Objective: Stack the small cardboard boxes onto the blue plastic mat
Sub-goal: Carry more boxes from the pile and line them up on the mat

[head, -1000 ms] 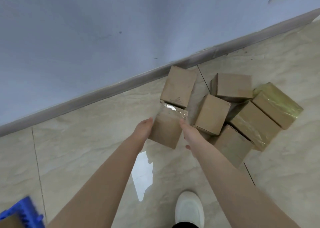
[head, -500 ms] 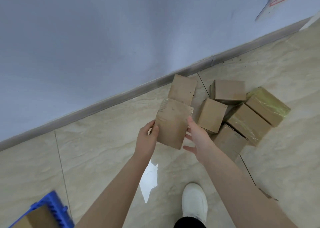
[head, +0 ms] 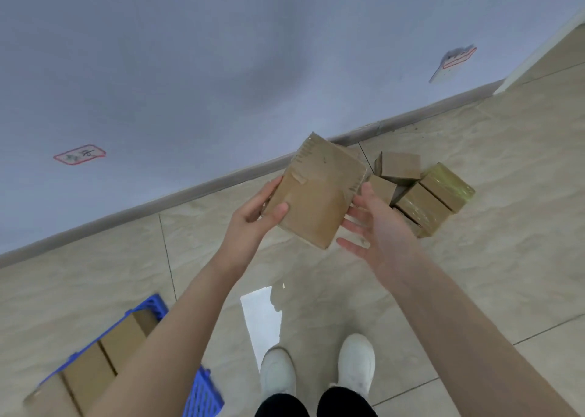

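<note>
The left hand [head: 253, 218] fingers [head: 278, 210] grip the box [head: 319, 191] edge; right hand [head: 378, 226] fingers spread wide.

A person with bare forearms [head: 196, 315] wears white shoes [head: 356, 362] and black trousers [head: 346, 404], seen from above.

There are two hands, the left hand [head: 253, 217] and the right hand [head: 376, 226], and between them one box [head: 316, 195]. The pile [head: 421, 204] on the floor [head: 474, 290] shows four boxes plainly. Any others there are too hidden to count. One blue mat [head: 202, 394] carries a row [head: 88, 375] of three boxes. Two white shoes [head: 278, 372] show below, and two red-edged labels [head: 79, 154] are on the wall [head: 221, 68].
</note>
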